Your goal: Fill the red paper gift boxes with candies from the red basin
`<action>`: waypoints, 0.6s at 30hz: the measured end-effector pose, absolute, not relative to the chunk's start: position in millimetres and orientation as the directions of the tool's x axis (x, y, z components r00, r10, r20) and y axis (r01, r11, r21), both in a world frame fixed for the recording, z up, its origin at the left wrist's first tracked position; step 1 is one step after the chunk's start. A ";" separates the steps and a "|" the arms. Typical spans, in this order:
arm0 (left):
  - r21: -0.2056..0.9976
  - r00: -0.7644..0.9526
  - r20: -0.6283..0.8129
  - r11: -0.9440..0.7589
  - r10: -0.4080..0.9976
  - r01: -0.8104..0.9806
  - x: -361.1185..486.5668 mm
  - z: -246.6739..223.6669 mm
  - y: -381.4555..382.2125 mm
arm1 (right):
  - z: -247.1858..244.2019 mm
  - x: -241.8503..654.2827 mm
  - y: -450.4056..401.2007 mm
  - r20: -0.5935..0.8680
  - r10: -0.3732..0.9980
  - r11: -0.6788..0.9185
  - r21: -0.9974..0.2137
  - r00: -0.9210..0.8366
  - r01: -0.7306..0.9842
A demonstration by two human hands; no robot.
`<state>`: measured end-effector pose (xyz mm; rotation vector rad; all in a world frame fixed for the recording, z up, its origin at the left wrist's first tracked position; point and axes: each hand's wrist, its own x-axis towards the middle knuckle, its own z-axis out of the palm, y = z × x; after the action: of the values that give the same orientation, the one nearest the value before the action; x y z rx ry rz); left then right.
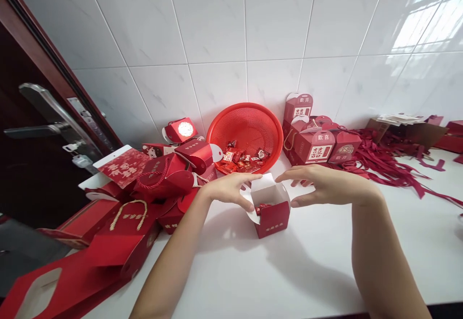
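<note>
An open red gift box (273,220) with white inner flaps stands on the white table (231,270), in front of a red basket. Red-wrapped candy (261,208) shows inside it. My left hand (231,188) is at the box's left side, thumb by the left flap and fingers towards the back flap, spread apart. On the right, my right hand (314,184) is curved with its fingers apart, close to the box's right and back flaps. Neither hand is closed round the box.
Behind the box a red mesh basket (253,128) holds wrapped candies. Red boxes (159,176) pile up at left, beside a door handle (47,111). More boxes (320,147) and dark red ribbons (383,162) lie at right. A tiled wall (217,29) rises behind.
</note>
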<state>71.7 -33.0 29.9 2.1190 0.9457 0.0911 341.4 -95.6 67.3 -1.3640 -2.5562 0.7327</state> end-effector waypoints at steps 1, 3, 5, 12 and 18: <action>0.674 0.702 -0.239 -0.406 0.671 0.617 71.2 31.9 -34.8 | 66.9 340.9 -96.0 -0.104 0.815 0.461 -0.480 -0.570 0.746; 0.643 0.686 -0.242 -0.416 0.686 0.643 70.1 35.2 -37.9 | 66.3 337.8 -96.3 -0.128 0.821 0.447 -0.465 -0.557 0.765; 0.627 0.692 -0.250 -0.432 0.677 0.648 69.4 37.1 -39.4 | 65.6 333.1 -95.8 -0.154 0.832 0.420 -0.451 -0.532 0.787; 0.565 0.707 -0.263 -0.489 0.657 0.665 69.8 39.9 -44.8 | 57.1 324.1 -94.8 -0.149 0.872 0.372 -0.415 -0.466 0.830; 0.482 0.729 -0.196 -0.583 0.656 0.654 74.2 49.7 -67.2 | 58.2 316.6 -100.5 -0.144 0.846 0.421 -0.409 -0.513 0.810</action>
<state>74.2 -67.2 49.7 2.3972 0.9915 0.0037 316.6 -100.5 58.2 -1.5051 -2.5766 0.6676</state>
